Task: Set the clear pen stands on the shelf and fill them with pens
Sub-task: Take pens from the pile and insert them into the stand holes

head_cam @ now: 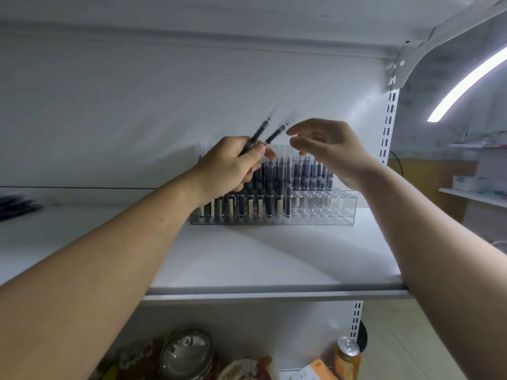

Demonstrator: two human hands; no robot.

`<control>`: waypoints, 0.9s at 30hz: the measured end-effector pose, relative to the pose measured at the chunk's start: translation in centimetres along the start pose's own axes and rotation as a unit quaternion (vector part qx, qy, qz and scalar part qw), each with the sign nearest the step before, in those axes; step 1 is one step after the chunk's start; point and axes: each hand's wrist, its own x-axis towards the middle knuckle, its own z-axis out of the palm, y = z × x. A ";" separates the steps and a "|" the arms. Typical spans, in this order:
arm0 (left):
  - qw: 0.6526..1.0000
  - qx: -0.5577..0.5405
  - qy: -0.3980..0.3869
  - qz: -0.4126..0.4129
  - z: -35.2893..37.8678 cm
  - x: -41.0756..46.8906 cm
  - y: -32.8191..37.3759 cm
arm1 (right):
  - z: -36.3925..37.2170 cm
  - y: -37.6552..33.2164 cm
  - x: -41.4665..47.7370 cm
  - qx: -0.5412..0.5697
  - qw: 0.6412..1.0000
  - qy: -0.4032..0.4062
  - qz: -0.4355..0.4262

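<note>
On a white shelf [274, 256], a blurred bundle of loose dark pens [16, 205] lies at the far left, well apart from the work. A person's left hand [230, 165] is raised above the shelf, its grip closed round the lower ends of two held pens [262, 131], dark-barrelled with clear caps, both angled up and to the right. Behind and below that hand, a clear tiered pen stand [323, 215] sits on the shelf near the back panel. Upright standing pens [277, 182] crowd its left half and the rear rows of its right half. The right hand [329, 152] hovers just beside the capped tips of the held pens, its grip open, fingers loosely curved and holding nothing; whether a fingertip touches a cap cannot be told. Further right, a slotted white upright [388, 124] runs up the shelving's edge, and a light strip [466, 80] glows beyond it. On the level below, a glass pot lid [186, 352] lies at left among food packets, and an orange drink can [347, 355] stands at right.
</note>
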 end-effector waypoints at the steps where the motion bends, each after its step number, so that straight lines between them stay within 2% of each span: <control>1: 1.000 0.004 -0.002 -0.001 0.0 0.0 0.0 | 0.0 -0.2 0.0 0.032 0.999 -0.001 0.003; 5: 0.999 0.043 -0.013 0.003 0.1 0.0 0.0 | 0.3 -0.4 -0.1 0.107 0.994 -0.012 0.032; 8: 0.998 0.060 -0.010 0.013 0.2 0.1 0.1 | 0.2 -0.3 0.3 0.177 0.983 0.009 0.051; 13: 0.981 0.182 -0.001 0.060 0.4 -0.2 0.2 | -0.3 -0.3 1.1 0.298 0.942 0.140 0.071; 15: 0.975 0.208 0.002 0.073 0.4 -0.3 0.3 | -0.7 0.0 1.4 0.266 0.939 0.205 0.070; 17: 0.971 0.218 0.013 0.097 0.4 -0.4 0.5 | -0.9 0.5 1.5 0.184 0.953 0.234 0.061; 21: 0.959 0.241 0.034 0.144 0.3 -0.4 0.6 | -0.3 1.1 1.2 0.010 0.982 0.182 0.050; 27: 0.942 0.276 0.084 0.170 -0.2 0.0 0.4 | 0.5 1.2 0.7 -0.055 0.990 0.110 0.075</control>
